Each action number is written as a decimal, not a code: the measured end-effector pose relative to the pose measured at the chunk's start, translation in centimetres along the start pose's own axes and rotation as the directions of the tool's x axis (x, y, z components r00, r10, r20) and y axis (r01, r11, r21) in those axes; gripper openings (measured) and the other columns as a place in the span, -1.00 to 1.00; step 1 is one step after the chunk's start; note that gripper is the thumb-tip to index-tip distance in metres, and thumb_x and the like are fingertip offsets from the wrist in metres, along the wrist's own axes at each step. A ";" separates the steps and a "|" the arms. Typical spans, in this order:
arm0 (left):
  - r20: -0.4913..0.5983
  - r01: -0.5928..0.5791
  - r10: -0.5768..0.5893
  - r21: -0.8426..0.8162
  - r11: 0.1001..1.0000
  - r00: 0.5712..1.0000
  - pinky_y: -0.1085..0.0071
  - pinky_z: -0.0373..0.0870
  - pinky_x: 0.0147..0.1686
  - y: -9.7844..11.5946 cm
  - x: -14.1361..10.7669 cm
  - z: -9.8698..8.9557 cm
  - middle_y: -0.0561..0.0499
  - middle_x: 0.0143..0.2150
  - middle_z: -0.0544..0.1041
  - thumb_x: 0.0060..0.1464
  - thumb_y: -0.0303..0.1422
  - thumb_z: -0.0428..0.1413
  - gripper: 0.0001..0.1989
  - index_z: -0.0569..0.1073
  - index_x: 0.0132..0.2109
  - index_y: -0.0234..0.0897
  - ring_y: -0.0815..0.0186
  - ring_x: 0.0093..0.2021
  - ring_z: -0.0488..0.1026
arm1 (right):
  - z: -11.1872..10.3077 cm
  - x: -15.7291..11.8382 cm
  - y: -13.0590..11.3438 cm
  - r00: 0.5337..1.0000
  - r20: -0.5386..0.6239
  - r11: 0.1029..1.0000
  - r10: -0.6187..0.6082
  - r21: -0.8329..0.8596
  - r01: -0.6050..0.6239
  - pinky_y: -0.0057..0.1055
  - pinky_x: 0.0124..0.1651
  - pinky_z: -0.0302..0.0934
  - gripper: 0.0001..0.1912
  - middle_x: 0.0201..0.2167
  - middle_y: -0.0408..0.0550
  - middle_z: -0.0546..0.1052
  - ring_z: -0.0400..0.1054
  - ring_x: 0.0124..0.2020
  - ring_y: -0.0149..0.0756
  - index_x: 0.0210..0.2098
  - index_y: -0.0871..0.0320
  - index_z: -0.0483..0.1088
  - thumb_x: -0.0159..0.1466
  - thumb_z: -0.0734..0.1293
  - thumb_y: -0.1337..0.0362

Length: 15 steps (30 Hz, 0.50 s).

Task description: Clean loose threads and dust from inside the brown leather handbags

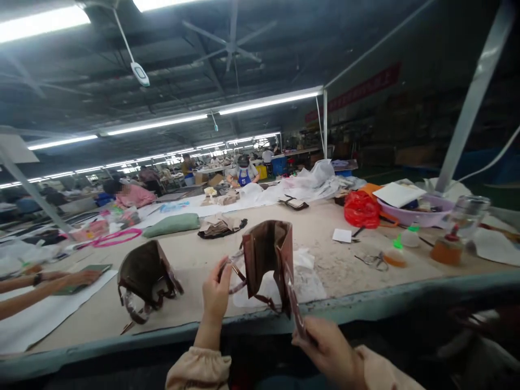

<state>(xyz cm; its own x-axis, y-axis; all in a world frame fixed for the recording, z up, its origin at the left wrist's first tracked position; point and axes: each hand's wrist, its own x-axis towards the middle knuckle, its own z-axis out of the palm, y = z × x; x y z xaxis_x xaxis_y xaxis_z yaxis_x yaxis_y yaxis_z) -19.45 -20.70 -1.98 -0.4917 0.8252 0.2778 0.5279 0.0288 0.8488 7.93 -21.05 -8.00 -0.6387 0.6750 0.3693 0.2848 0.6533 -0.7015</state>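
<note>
At ten o'clock from me, a co-worker's hand [83, 277] lies on a green panel [104, 267]. Between ten and eleven, a second brown bag [142, 265] rests tilted on the table [190, 254], apart from mine. At eleven, my left hand [216, 290] has its fingers pinched round the left strap [238, 285]; a light, steady pinch there should keep that side from twisting. At twelve, the open brown bag [252, 260] is between my hands by the table's near edge, mouth upward; I cannot tell whether its base rests or hangs. I'd keep its walls upright and tension them evenly. White plastic [311, 276] lies just beside it. At one, my right hand [329, 346], blurred, is curled round the right handle [296, 306], lower than the left; raising it level would stop the bag leaning. Towards two, scissors [376, 262] and an amber bottle [447, 252] lie well apart, and I'd swing no handle their way
</note>
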 end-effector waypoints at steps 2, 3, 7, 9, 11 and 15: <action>0.071 0.027 -0.043 0.206 0.978 0.997 0.33 0.34 0.00 -3.5 -1.6 1.4 -0.13 -0.03 0.51 0.20 -0.14 -0.14 -0.53 0.33 0.13 -0.31 0.18 0.00 0.42 | 3.3 -1.9 2.3 0.997 0.078 0.999 0.025 -0.041 -0.022 -0.42 -0.35 0.16 -0.89 -0.47 -0.10 0.44 0.33 -0.43 -0.30 -0.43 0.14 0.31 0.22 0.20 0.31; 0.095 0.039 -0.063 0.238 0.971 0.993 0.35 0.30 0.06 -4.8 -2.3 2.0 -0.13 0.04 0.49 0.20 -0.16 -0.13 -0.54 0.34 0.12 -0.30 0.19 0.06 0.39 | 4.5 -2.6 3.2 0.991 0.131 0.999 0.017 -0.039 -0.012 -0.43 -0.36 0.16 -0.92 -0.47 -0.09 0.44 0.34 -0.43 -0.29 -0.42 0.14 0.30 0.19 0.20 0.34; 0.090 0.097 -0.136 0.344 0.934 0.987 0.27 0.13 0.19 -6.3 -3.9 3.4 -0.25 0.19 0.33 0.07 -0.05 0.03 -0.31 0.20 0.24 -0.40 0.08 0.20 0.24 | 6.0 -3.8 3.8 0.963 0.265 0.999 0.037 -0.021 -0.033 -0.42 -0.32 0.20 -0.91 -0.42 -0.05 0.46 0.37 -0.38 -0.27 -0.36 0.17 0.32 0.12 0.22 0.39; 0.061 0.109 -0.144 0.394 0.913 0.988 0.20 0.09 0.21 -5.5 -3.5 3.4 -0.33 0.23 0.26 -0.01 0.02 0.09 -0.14 0.11 0.28 -0.47 0.00 0.24 0.17 | 6.0 -3.6 3.1 0.950 0.300 0.997 0.081 -0.013 -0.080 -0.41 -0.27 0.22 -0.87 -0.38 -0.03 0.48 0.38 -0.33 -0.24 -0.33 0.18 0.34 0.10 0.22 0.42; 0.056 0.108 -0.138 0.369 0.923 0.989 0.15 0.13 0.18 -4.6 -2.5 3.4 -0.33 0.23 0.26 -0.08 0.01 0.16 -0.09 0.10 0.29 -0.44 -0.04 0.23 0.20 | 6.1 -3.2 2.2 0.937 0.338 0.995 0.092 0.011 -0.101 -0.39 -0.21 0.24 -0.80 -0.32 -0.01 0.50 0.39 -0.28 -0.23 -0.30 0.18 0.35 0.07 0.22 0.45; 0.069 0.073 -0.093 0.242 0.967 0.993 0.20 0.30 0.02 -3.4 -0.1 3.8 -0.17 0.06 0.48 -0.10 -0.13 0.23 -0.31 0.29 0.18 -0.22 0.06 0.04 0.41 | 6.7 -2.4 -0.1 0.893 0.445 0.988 0.067 0.096 -0.122 -0.46 -0.20 0.25 -0.67 -0.28 -0.03 0.51 0.40 -0.25 -0.28 -0.26 0.21 0.38 -0.04 0.24 0.53</action>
<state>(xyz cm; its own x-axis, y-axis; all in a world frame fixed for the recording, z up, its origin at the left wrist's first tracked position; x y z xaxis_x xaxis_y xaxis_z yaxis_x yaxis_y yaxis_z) -18.55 -18.78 -6.61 -0.4892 0.8562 0.1661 0.6426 0.2251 0.7324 4.67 -25.05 -12.89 -0.8693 0.4941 0.0122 0.2902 0.5302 -0.7967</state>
